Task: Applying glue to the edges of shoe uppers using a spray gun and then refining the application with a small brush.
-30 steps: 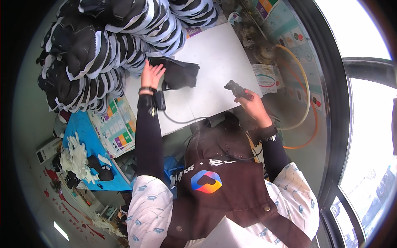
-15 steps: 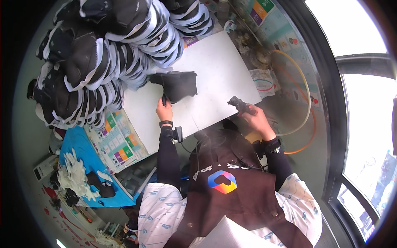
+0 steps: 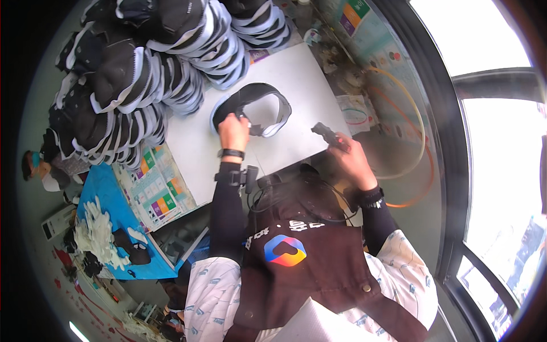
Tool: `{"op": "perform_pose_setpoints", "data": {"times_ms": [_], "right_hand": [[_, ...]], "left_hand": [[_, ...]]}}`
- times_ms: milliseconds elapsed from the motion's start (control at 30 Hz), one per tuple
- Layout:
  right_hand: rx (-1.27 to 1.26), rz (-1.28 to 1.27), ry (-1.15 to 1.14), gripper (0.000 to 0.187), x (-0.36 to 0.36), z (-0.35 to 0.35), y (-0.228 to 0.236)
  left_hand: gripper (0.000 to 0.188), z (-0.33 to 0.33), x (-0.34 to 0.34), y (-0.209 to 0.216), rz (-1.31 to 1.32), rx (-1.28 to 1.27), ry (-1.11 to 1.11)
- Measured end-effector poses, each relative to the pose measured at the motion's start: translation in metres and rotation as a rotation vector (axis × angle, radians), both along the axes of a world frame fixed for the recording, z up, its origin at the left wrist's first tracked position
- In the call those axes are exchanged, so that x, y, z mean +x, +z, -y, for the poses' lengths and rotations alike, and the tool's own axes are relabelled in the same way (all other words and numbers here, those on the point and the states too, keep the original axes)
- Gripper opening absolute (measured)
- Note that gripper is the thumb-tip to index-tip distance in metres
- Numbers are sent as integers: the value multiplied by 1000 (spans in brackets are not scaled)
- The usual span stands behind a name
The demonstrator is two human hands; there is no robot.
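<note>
My left hand [image 3: 234,133] is closed on a black fabric piece [image 3: 244,98] with a light grey lining. That piece curves into an open loop over the white table [image 3: 296,74]. At the table's front right edge, my right hand [image 3: 352,163] is wrapped round a black gun-shaped tool [image 3: 326,134] with red on it. Its dark front end points up and left, apart from the fabric piece. My fingers partly hide the tool's handle.
Tall stacks of similar black-and-grey pieces [image 3: 128,80] fill the table's left and far side. A blue table [image 3: 105,182] with white gloves [image 3: 97,233] stands at left. A yellow hose [image 3: 407,108] and an orange hose [image 3: 419,185] loop at right near the window.
The fabric piece has turned from a flat-looking dark shape into an open loop showing its grey lining. My left hand has shifted slightly right and up. My right hand keeps the tool.
</note>
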State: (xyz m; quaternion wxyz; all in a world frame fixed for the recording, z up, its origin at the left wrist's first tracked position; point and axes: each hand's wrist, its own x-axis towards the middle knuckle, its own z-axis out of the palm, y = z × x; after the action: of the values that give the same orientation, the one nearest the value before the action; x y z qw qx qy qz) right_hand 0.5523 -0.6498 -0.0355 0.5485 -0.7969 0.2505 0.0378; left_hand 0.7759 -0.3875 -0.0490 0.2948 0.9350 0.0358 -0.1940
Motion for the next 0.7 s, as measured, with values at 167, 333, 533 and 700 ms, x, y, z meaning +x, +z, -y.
{"op": "perform_pose_setpoints", "data": {"times_ms": [167,333,533,700], "right_hand": [[-18,-39,22,23,5,6,11],[-39,-93,251,25,29,-17,4],[-110,-144,269,23,51,-20,-30],[-175,-78,282,21,83,-16,-37]], "left_hand": [[22,-55,-16,33,593,211,-54],[25,-19,-54,-61,219,186,-127],[29,9,-29,-62,-49,0,-188],[30,-4,0,-44,-100,9,-234]]}}
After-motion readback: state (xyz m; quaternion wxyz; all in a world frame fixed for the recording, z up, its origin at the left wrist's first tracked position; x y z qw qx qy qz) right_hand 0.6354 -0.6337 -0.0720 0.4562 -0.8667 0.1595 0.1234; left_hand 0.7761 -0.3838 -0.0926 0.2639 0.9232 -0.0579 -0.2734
